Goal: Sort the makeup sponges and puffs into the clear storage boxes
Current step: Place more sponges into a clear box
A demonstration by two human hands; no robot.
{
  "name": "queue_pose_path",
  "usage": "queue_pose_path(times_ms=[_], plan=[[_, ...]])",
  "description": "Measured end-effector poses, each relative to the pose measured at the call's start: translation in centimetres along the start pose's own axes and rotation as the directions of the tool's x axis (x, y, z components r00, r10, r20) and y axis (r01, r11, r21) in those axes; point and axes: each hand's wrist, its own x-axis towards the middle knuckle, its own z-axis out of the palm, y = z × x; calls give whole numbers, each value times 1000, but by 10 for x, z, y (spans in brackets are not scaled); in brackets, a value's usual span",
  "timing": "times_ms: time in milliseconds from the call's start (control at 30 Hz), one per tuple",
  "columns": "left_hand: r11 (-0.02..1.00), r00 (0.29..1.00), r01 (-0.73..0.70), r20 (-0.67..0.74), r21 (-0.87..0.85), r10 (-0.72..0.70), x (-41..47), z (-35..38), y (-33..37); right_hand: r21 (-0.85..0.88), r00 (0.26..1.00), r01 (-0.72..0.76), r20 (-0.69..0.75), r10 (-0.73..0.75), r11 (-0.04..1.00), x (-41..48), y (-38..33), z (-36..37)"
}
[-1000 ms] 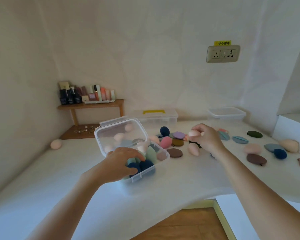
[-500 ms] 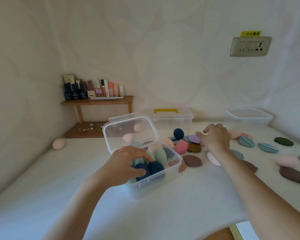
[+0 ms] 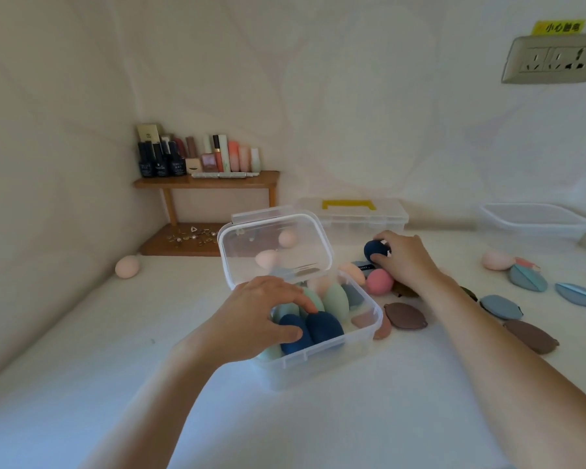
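Clear box sits mid-surface, lid swung up & open at the back. Inside: 2 navy sponges against the front wall, mint sponges packed right behind, touching them.

Left grip is over the box's front-left part. Fingers are bent w/ tips on the sponges, thumb across the left navy one. Can't tell if it pinches that one or just rests on it.

Right grip is beyond the box, to its right, fingers curled round a navy ball. Can't tell if the ball is lifted or on the surface. Pink sponge lies just beside that grip, nearer the box.

Loose on the surface right of the box:
- Brown puff, just beside the box wall.
- Blue puffs, further right.
- 2nd brown puff, near the forearm.

Peach sponge lies alone, well apart at far left by the shelf.

At the back wall: a case w/ yellow handle, lid closed, & an open tub. Bottles stand on the shelf. Socket is on the wall, top right.
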Motion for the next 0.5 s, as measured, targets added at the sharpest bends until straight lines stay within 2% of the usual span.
queue_pose_path(times_ms=[133, 200, 267, 300, 400, 500], plan=[[1000, 1000, 10, 11, 20, -10, 0, 1, 0, 303, 980, 31, -198, 31, 952, -5, -15, -24], [1000, 1000, 6, 8, 24, -6, -1, 1, 0, 502, 983, 82, -184, 13, 861, -11, -29, -45], [999, 1000, 4, 6, 35, -5, 0, 1, 2, 704, 992, 126, -71, -107, 699, -25, -46, -65], [999, 1000, 5, 4, 40, -5, 0, 1, 2, 743, 981, 141, -16, -193, 654, -33, -53, -74], [999, 1000, 8, 10, 53, -8, 1, 1, 4, 702, 896, 188, 164, -412, 687, -57, -72, -89], [999, 1000, -5, 8, 54, 4, 1, 0, 3, 601, 787, 188, 381, -485, 777, -80, -88, -98]])
